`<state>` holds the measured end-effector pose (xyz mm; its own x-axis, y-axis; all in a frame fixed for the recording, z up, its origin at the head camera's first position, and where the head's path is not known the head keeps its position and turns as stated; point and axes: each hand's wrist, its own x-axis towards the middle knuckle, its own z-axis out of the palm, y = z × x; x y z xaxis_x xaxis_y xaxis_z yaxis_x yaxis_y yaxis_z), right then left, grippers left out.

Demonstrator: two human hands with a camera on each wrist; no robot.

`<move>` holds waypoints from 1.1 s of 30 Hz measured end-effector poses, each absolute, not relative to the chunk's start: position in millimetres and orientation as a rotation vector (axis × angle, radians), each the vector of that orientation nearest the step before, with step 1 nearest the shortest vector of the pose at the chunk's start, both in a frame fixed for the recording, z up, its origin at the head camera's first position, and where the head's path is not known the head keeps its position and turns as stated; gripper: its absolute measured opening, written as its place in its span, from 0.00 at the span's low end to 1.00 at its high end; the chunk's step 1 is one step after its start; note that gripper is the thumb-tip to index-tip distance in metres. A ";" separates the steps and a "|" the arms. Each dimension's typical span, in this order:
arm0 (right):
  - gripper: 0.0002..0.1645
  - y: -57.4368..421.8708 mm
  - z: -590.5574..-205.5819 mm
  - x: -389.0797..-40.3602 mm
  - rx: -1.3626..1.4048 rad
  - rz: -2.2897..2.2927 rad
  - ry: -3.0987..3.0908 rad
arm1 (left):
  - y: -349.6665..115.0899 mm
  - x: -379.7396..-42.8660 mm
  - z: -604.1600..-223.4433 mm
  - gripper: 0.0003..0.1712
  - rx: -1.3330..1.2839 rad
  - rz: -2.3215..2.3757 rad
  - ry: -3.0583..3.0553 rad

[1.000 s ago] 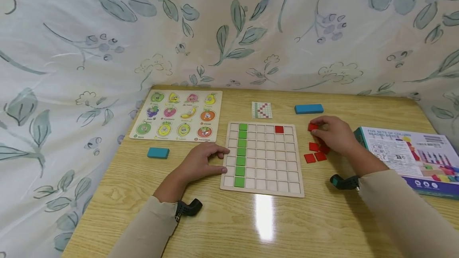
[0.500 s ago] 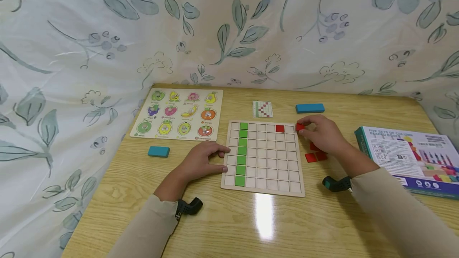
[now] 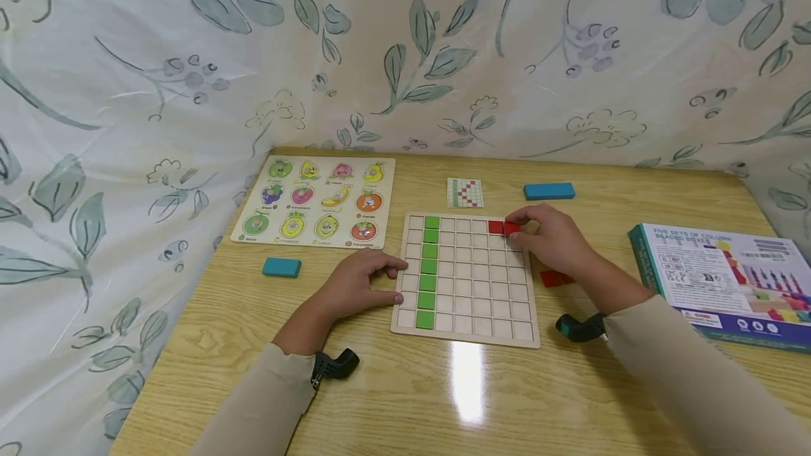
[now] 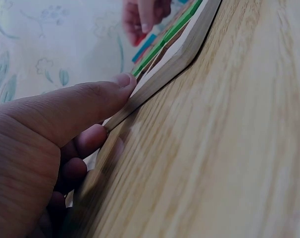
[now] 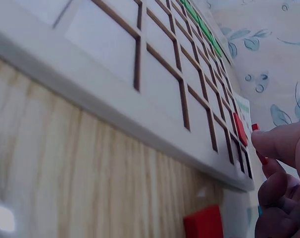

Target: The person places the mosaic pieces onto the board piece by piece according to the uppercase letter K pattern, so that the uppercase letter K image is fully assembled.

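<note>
A square wooden grid board (image 3: 469, 340) lies flat on the table, one column filled with green tiles (image 3: 427, 267). Thumb and forefinger of my left hand (image 3: 355, 286) touch the board's left edge, spaced apart; the other fingers bend beneath. My right hand (image 3: 557, 239) pinches a red square tile (image 3: 511, 229) over the top right corner of the grid. Immediately left of it, a second red tile (image 3: 495, 227) sits in a top-row cell. In the right wrist view the pinched tile (image 5: 255, 127) is partly hidden by the fingers.
Loose red tiles (image 3: 551, 279) lie right of the board, partly under my right wrist. A small pattern card (image 3: 465, 193) and a blue block (image 3: 548, 191) are behind it. Left are a fruit puzzle board (image 3: 313, 201) and another blue block (image 3: 281, 267); a box (image 3: 728, 280) lies right.
My right hand has carried the red tile leftward from the loose pile to the grid's top right corner. The left hand has stayed at the board's edge.
</note>
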<state>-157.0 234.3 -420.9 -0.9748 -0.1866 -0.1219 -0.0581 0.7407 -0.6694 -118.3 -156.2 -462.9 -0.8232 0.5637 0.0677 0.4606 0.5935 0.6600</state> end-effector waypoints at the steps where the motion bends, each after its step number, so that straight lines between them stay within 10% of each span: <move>1: 0.21 232.7 -421.2 -156.8 -0.201 -1.057 2.757 | -156.2 -118.2 -462.9 0.29 0.866 1.040 2.670; 33: 0.17 191.4 -427.8 -157.5 -0.326 -0.999 2.737 | -155.5 -115.9 -460.0 0.29 0.865 1.054 2.666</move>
<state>-157.5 191.4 -427.8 -0.9536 -0.2763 -0.1193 -0.1345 0.7460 -0.6522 -115.9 -155.5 -460.0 -0.8231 0.5634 0.0715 0.4599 0.5874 0.6659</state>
